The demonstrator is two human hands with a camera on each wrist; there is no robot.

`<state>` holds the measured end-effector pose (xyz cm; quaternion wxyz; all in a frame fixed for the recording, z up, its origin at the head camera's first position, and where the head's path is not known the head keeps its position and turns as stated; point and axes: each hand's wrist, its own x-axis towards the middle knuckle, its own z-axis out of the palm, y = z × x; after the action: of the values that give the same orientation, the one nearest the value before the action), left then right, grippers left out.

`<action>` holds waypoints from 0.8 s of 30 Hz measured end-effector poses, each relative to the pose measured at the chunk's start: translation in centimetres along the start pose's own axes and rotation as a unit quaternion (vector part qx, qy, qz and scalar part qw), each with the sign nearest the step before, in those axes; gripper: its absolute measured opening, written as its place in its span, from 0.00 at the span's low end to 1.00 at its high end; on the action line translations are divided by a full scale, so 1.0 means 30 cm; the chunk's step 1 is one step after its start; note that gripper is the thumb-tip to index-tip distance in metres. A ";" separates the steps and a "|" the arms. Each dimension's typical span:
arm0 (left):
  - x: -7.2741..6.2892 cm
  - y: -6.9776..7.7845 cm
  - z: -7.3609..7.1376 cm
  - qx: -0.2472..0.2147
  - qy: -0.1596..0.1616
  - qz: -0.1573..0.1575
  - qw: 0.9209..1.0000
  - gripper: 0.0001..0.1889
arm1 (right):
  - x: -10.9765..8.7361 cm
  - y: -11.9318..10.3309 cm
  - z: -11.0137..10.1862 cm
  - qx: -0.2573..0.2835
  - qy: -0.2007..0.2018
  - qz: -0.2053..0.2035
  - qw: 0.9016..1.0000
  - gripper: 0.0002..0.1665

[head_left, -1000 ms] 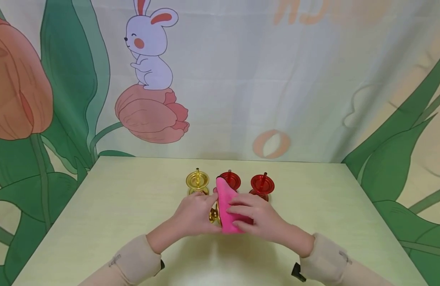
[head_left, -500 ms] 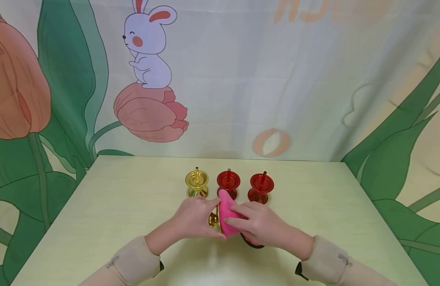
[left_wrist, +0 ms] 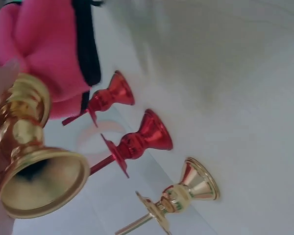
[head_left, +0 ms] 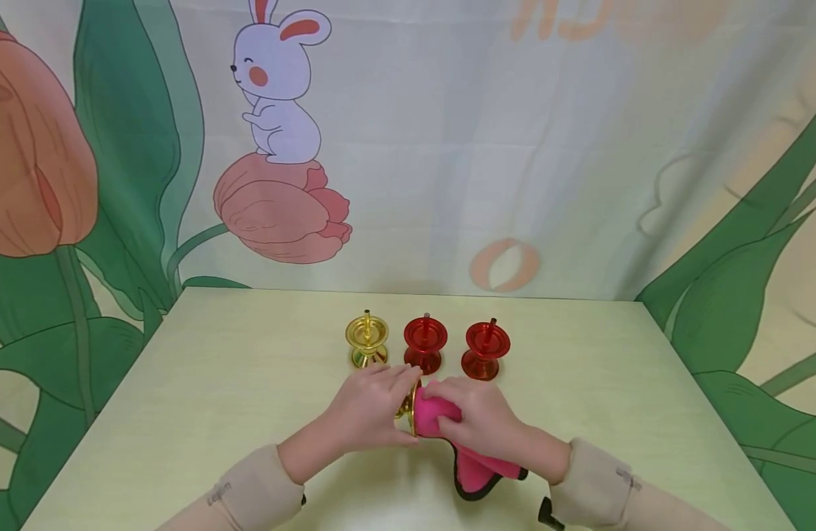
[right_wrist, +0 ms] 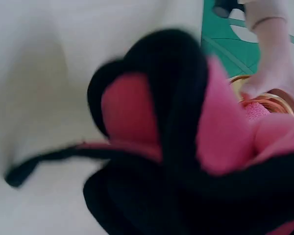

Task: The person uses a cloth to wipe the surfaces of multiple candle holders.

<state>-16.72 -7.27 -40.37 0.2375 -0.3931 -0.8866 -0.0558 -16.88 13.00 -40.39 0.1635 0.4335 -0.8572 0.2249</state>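
Observation:
My left hand (head_left: 371,405) grips a gold candle holder (head_left: 406,410), tipped on its side above the table. In the left wrist view its hollow foot (left_wrist: 44,183) faces the camera. My right hand (head_left: 490,417) holds a pink cloth (head_left: 474,470) with black edging, bunched against the holder's dish, whose inner face it covers. The cloth's loose end hangs below the right hand; folds of it fill much of the right wrist view. Just beyond the hands stand another gold candle holder (head_left: 367,335) and two red candle holders, one in the middle (head_left: 425,335) and one at right (head_left: 486,343).
The pale yellow-green table (head_left: 248,346) spreads out on both sides of the hands. Behind its far edge hangs a light curtain (head_left: 414,147) printed with a rabbit, tulips and leaves.
The cloth has shifted and bunched up in the right hand, its black-edged end now hanging lower right. The left hand has turned the gold candle holder slightly. The standing holders have stayed put.

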 end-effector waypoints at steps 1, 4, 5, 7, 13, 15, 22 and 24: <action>-0.002 0.002 0.004 0.003 0.004 0.003 1.000 0.45 | -0.003 -0.002 -0.002 0.022 -0.013 0.031 0.999 0.16; -0.007 0.006 0.009 -0.019 -0.023 -0.004 1.000 0.47 | -0.007 -0.006 -0.004 0.045 -0.034 0.066 0.996 0.16; -0.008 0.005 0.007 -0.033 -0.042 -0.012 0.998 0.49 | -0.008 -0.005 -0.004 0.030 -0.032 0.050 0.998 0.16; -0.004 0.002 0.001 -0.066 -0.086 -0.029 0.994 0.52 | -0.008 -0.004 -0.002 -0.014 -0.012 -0.004 1.000 0.16; 0.017 -0.015 -0.014 -0.136 -0.161 -0.049 0.976 0.51 | -0.005 -0.001 0.005 -0.086 0.055 -0.111 0.989 0.17; 0.020 -0.014 -0.013 -0.144 -0.154 -0.051 0.976 0.50 | -0.006 -0.002 0.005 -0.082 0.060 -0.105 0.989 0.17; 0.008 0.008 0.027 -0.032 -0.002 0.010 0.999 0.49 | -0.007 -0.004 0.001 0.045 0.001 0.087 0.995 0.17; 0.000 0.012 0.042 0.004 0.037 0.028 0.999 0.48 | -0.005 -0.004 -0.001 0.085 -0.015 0.137 0.987 0.16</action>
<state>-16.94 -6.66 -41.51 0.2733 -0.4146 -0.8659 -0.0601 -16.69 13.06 -40.41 0.0806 0.3280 -0.8884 0.3109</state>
